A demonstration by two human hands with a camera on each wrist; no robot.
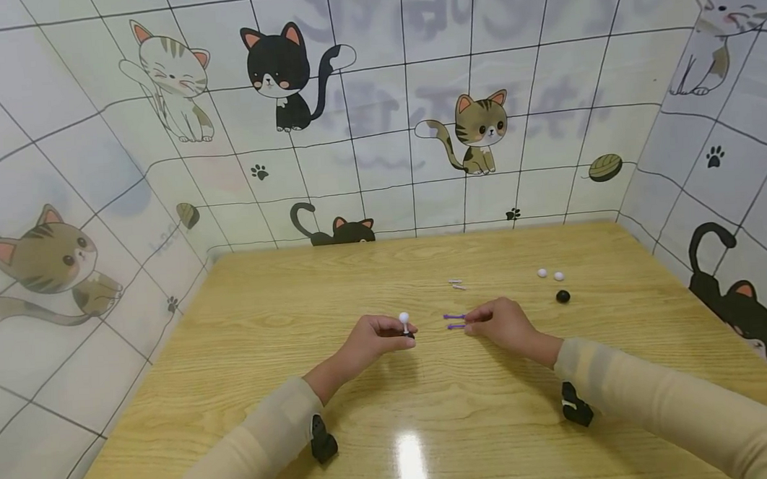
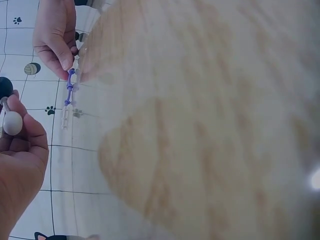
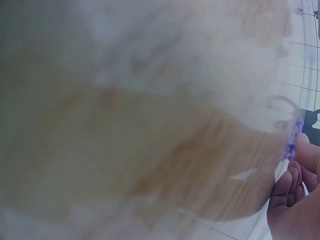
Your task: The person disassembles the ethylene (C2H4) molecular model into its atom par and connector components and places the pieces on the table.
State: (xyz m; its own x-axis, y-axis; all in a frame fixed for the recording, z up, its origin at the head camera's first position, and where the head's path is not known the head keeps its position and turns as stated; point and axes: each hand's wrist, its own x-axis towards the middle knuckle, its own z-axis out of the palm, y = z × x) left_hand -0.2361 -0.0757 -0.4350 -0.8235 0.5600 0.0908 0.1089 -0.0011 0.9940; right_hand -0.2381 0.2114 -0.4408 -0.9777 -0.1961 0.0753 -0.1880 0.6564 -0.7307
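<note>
My left hand [image 1: 380, 335] grips a small black ball [image 1: 409, 335] between thumb and fingers. A short white stick stands up from it, with a white ball [image 1: 403, 317] on top. To its right, two thin purple sticks [image 1: 455, 316] with knobbed ends lie side by side on the table. At their right ends, my right hand [image 1: 501, 324] has thumb and fingertips closed about a purple stick. In the right wrist view, purple sticks [image 3: 292, 145] show beside the thumb, while the exact grip is partly hidden.
Two short white sticks [image 1: 456, 284] lie farther back on the wooden table [image 1: 308, 294]. Two white balls [image 1: 542, 273] and a loose black ball [image 1: 563, 296] stand at the right. A cat-patterned cloth [image 1: 378, 146] walls the table's back and sides.
</note>
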